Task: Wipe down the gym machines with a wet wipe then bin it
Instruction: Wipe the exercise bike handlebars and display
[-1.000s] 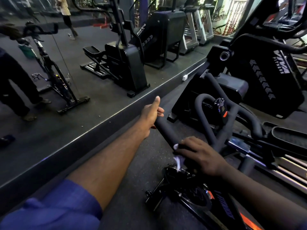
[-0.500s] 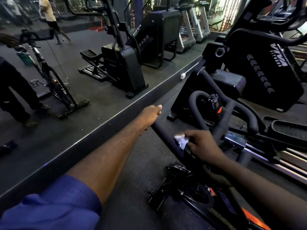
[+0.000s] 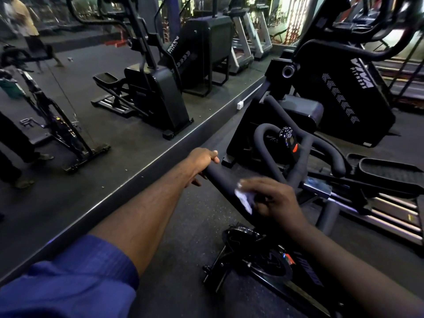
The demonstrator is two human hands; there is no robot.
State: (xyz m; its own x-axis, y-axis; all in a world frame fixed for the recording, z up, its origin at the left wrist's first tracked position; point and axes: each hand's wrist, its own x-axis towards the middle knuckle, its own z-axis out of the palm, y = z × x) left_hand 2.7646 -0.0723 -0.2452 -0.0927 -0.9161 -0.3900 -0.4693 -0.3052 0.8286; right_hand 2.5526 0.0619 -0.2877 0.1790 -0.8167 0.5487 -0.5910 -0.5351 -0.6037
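Closest, a blue sleeve (image 3: 75,278) covers the upper left arm, which stretches straight out. The right arm comes in from the lower corner, cut off at the edge. The right hand (image 3: 273,200) curls its fingers over a white wet wipe (image 3: 244,200) and presses it on the black handlebar (image 3: 223,184) of the exercise bike (image 3: 263,267). The hand is blurry and hides most of the wipe. Farther along, the left hand (image 3: 202,164) wraps round the end of the same bar. The bike's low parts are too dark to make out. Behind stands a black elliptical trainer (image 3: 339,95), beside a wall mirror (image 3: 68,157).
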